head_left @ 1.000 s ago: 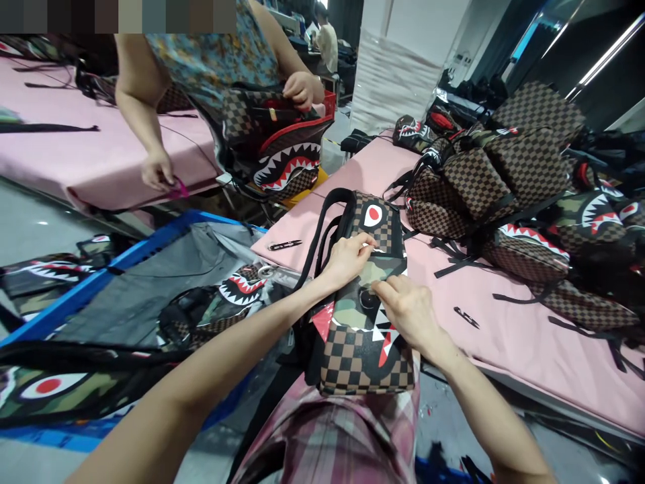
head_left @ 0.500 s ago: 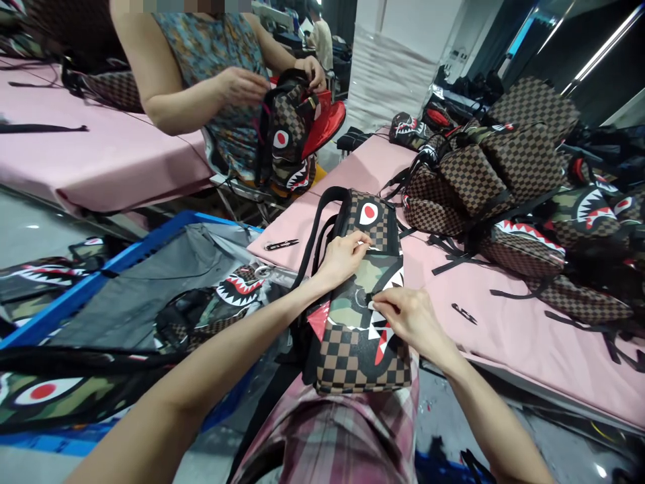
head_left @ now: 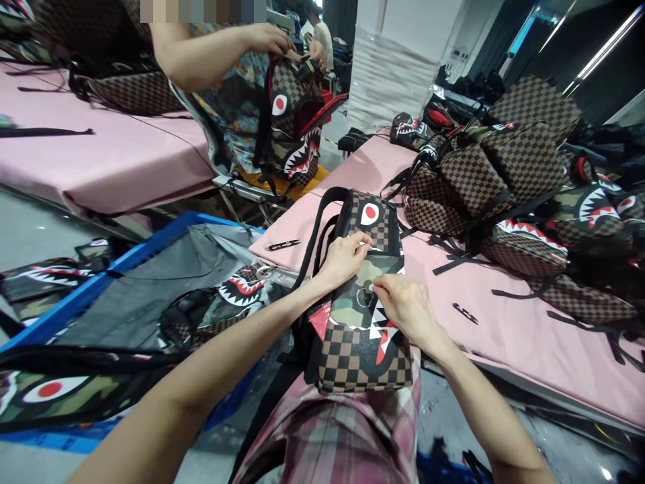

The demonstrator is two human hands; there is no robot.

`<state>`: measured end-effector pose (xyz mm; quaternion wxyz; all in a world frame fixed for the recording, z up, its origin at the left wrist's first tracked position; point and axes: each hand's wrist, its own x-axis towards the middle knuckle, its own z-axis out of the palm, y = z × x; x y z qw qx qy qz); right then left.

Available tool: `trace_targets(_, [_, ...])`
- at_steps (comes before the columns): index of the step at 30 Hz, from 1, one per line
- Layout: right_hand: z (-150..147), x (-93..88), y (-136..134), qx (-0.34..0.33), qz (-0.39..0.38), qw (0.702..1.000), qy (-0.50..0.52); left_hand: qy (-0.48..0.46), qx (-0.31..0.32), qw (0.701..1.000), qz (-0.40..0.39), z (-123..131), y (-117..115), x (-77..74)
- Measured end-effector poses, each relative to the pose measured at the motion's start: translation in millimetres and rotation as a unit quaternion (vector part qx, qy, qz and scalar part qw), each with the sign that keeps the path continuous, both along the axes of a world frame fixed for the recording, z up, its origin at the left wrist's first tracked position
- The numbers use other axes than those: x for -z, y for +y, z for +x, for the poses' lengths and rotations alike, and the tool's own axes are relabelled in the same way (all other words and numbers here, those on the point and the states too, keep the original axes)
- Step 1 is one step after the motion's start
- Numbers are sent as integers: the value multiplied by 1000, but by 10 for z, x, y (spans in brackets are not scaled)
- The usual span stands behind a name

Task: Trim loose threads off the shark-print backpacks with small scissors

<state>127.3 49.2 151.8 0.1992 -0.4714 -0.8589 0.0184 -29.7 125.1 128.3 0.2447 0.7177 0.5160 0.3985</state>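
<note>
A checkered backpack (head_left: pixel 347 356) with a camouflage panel, a red-and-white eye and shark teeth lies partly on my lap, partly on the pink table. My left hand (head_left: pixel 349 257) rests on its upper part, fingers pinched near the flap's lower edge; what they hold is too small to name. Lower down, my right hand (head_left: pixel 403 302) is closed in a pinch over the camouflage panel, beside a small dark spot there. Whatever is between its fingertips cannot be made out. A black shoulder strap (head_left: pixel 313 225) loops out at the bag's left side.
Many similar bags (head_left: pixel 474 175) are heaped on the pink table (head_left: pixel 363 168) at right. Small thread snips (head_left: pixel 282 245) lie left of my bag, another pair (head_left: pixel 464 313) right of it. A blue-rimmed crate (head_left: pixel 151 236) holding bags stands at left. Across, a co-worker (head_left: pixel 211 60) handles another backpack (head_left: pixel 292 128).
My right hand has turned slightly and shifted a little upward over the panel. My left hand stays almost where it was. The co-worker's arms have risen to the top of their bag.
</note>
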Motion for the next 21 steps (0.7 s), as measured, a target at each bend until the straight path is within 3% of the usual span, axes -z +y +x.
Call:
trace_targets(6, [-126, 43, 39, -28, -1, 999, 37, -13, 2, 1000, 3, -13, 14, 43])
trace_targets(9, [-150, -4, 53, -47, -38, 991, 123, -24, 6, 1000, -2, -11, 14, 38])
trace_targets(11, [-56, -54, 78, -20, -71, 965, 250, -35, 8, 999, -8, -30, 16, 27])
trace_targets(14, [321, 24, 86, 96, -88, 891, 435, -60, 1, 998, -19, -115, 32, 16])
trace_targets(17, [824, 523, -10, 198, -127, 849, 474, -93, 2, 995, -33, -255, 65, 40])
trace_targets(19, [1075, 1064, -137, 261, -178, 860, 400, -122, 8, 991, -45, -356, 83, 71])
trace_targets(21, [1191, 1628, -286, 307, -247, 895, 208, -157, 7, 986, -62, -450, 82, 102])
